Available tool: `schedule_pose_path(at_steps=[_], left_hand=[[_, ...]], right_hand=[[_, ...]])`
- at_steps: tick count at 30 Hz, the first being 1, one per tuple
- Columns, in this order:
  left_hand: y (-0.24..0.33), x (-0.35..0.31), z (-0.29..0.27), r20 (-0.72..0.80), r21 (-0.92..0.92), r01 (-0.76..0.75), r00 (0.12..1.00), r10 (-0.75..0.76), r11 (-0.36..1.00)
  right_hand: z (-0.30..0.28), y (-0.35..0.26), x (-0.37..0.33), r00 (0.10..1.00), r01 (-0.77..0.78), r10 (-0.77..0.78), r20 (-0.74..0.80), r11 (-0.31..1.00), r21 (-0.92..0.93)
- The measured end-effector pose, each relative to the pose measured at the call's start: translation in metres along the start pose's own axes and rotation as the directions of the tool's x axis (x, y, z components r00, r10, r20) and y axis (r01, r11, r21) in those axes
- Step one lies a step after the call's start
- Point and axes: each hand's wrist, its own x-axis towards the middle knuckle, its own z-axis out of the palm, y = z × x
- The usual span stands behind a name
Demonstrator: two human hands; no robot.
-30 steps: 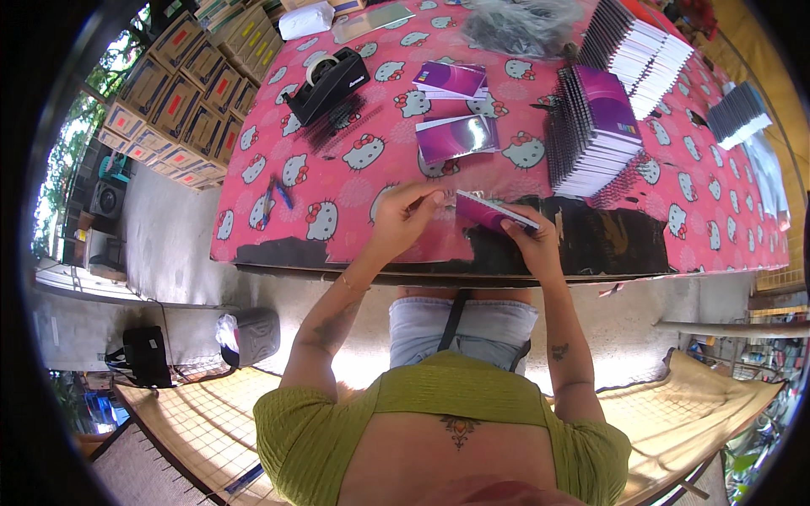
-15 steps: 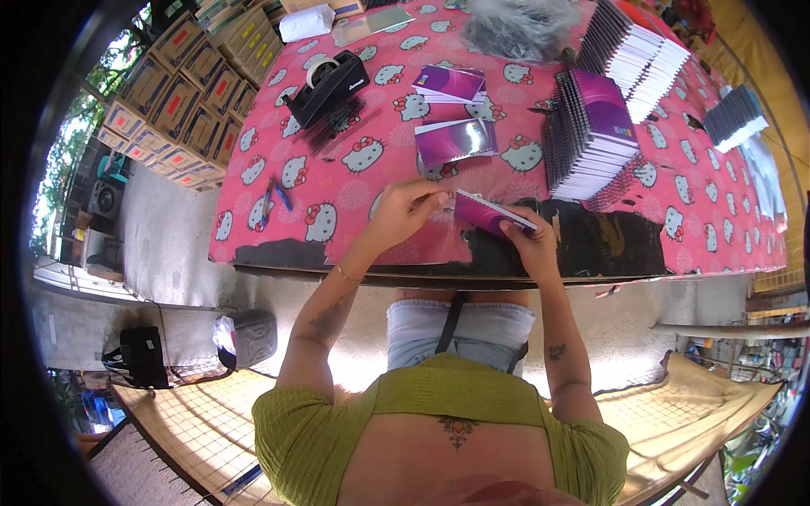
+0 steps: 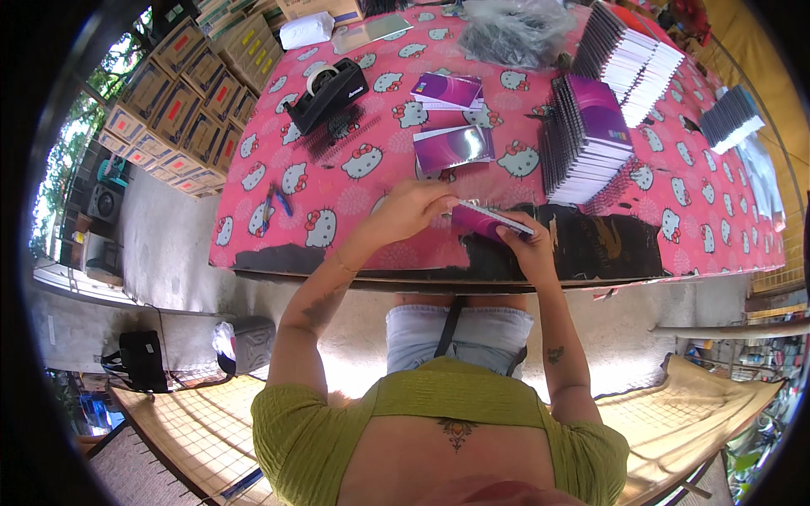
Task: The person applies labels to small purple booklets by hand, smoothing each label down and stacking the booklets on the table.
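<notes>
A small spiral notebook with a purple cover [image 3: 479, 221] is held tilted just above the table's near edge. My right hand [image 3: 526, 239] grips its right end, thumb on the cover and fingers behind. At the notebook's left end, my left hand [image 3: 419, 207] is closed in a pinch with its fingertips against the corner by the binding; what lies between them is too small to make out. Beyond my hands lie a purple notebook [image 3: 454, 147] and another small purple notebook pile [image 3: 447, 89]. To the right stands a tall stack of purple spiral notebooks [image 3: 584, 143].
The table has a pink patterned cover [image 3: 354, 202], torn to black near me. A black tape dispenser [image 3: 331, 94], pens [image 3: 277, 202] and loose black coils [image 3: 342, 139] lie left. More notebook stacks [image 3: 629, 63] and a clear plastic bag [image 3: 516, 32] sit farther back. Cartons [image 3: 181, 101] are piled left.
My left hand has shifted slightly right, its fingertips now at the notebook's left corner. The notebook has tipped a little and dropped slightly in my right hand's hold.
</notes>
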Motion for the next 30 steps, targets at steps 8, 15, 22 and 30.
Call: schedule_pose_path(at_steps=[8, 15, 22, 30], left_hand=[[0.015, 0.012, -0.018, 0.120, -0.033, -0.012, 0.993, 0.016, 0.999], [0.025, 0.010, -0.007, 0.045, 0.127, -0.101, 0.994, 0.096, 0.987], [0.064, -0.004, 0.023, -0.068, 0.565, -0.047, 0.992, 0.103, 0.824], [0.079, -0.006, 0.029, -0.062, 0.579, 0.031, 0.998, 0.007, 0.815]], right_hand=[[0.001, -0.018, -0.012, 0.998, 0.063, -0.065, -0.008, 0.987, -0.146], [0.011, -0.023, -0.017, 0.998, 0.001, 0.003, -0.057, 0.998, 0.055], [0.018, -0.046, -0.029, 0.967, -0.123, 0.167, -0.190, 0.966, 0.226], [0.031, -0.057, -0.034, 0.970, -0.069, 0.119, -0.213, 0.971, 0.229]])
